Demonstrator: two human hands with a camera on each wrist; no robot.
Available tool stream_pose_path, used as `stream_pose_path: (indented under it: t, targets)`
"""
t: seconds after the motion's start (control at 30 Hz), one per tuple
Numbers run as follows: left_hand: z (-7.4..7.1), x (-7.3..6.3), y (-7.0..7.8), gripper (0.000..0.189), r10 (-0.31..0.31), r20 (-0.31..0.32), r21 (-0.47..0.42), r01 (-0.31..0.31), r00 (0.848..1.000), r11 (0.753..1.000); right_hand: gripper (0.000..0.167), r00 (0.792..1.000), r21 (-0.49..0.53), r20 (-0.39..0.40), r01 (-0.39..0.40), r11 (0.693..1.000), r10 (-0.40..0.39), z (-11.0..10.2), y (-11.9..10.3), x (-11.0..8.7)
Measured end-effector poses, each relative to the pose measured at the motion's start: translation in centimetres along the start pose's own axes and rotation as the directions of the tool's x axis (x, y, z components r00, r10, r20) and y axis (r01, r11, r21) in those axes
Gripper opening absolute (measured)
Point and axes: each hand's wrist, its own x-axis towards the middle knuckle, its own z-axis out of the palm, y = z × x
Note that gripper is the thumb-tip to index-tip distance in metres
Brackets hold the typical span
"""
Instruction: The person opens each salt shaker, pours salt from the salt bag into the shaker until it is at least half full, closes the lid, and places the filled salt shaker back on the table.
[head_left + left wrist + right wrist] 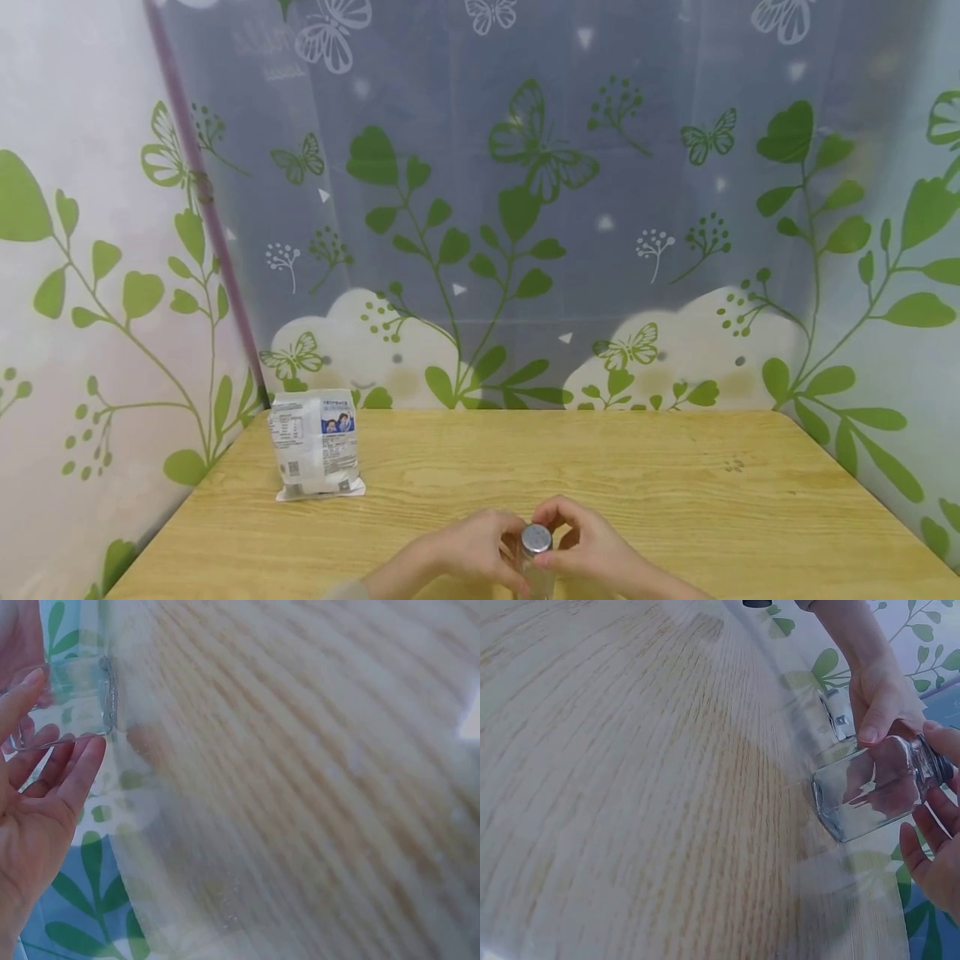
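Observation:
A small clear glass jar [870, 787] with squared sides stands upright at the near edge of the table in the head view. Its grey metal lid [536, 538] faces up. My left hand [480, 546] holds the glass body from the left, thumb and fingers on opposite sides. From the right, my right hand [592, 542] pinches the lid at its edge with thumb and fingers. Through the glass no contents show in the right wrist view. The left wrist view has the jar's base close to the wooden surface, with the left fingers along its side.
A white printed packet [315, 446] stands at the back left of the wooden table [637, 467]. Behind and at both sides hang cloth panels [450, 208] with leaves and butterflies, meeting the table's edges.

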Motion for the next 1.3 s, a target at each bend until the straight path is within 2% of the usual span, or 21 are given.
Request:
stream_pose_path:
  t: [0.3,0.4,0.53,0.67,0.83,1.0,1.17,1.3]
  targets:
    - [0.23,-0.25,0.01,0.037,-0.022,-0.039,-0.032,0.021,0.999,0.999,0.029,0.999,0.07,0.004,0.032,0.997,-0.033,0.05,0.29,-0.23]
    - [0.28,-0.35,-0.03,0.038,-0.03,-0.041,-0.042,0.028,0.999,0.999,0.033,1.0,0.041,0.006,0.024,0.999,-0.024,0.01,0.3,-0.24]
    - [0.25,-0.41,-0.1,0.037,-0.03,-0.035,-0.033,0.029,0.999,0.999,0.038,1.0,0.005,-0.002,-0.03,1.0,0.03,0.04,0.04,-0.2]
    - [0.18,-0.35,-0.14,0.037,-0.034,-0.038,-0.025,0.033,0.999,0.999,0.034,0.998,0.021,-0.006,-0.069,0.997,0.069,0.09,-0.16,-0.12]
    - [0.07,-0.19,0.07,0.036,-0.049,-0.042,-0.046,0.047,0.998,0.998,0.03,0.998,0.044,0.012,-0.058,0.997,0.058,-0.05,0.1,-0.04]
    - [-0.04,-0.03,0.13,0.036,-0.046,-0.037,-0.067,0.044,0.998,0.997,0.035,0.999,0.037,0.033,-0.022,0.999,0.021,-0.15,0.3,-0.11]
    - [-0.05,0.02,0.02,0.036,-0.04,-0.024,-0.069,0.039,0.999,0.997,0.039,1.0,-0.015,0.002,-0.026,1.0,0.026,0.08,0.06,-0.11]
    - [-0.02,0.08,0.0,0.035,-0.041,-0.027,-0.08,0.039,0.999,0.996,0.033,0.999,-0.04,-0.023,-0.039,0.998,0.038,0.24,0.04,-0.07]
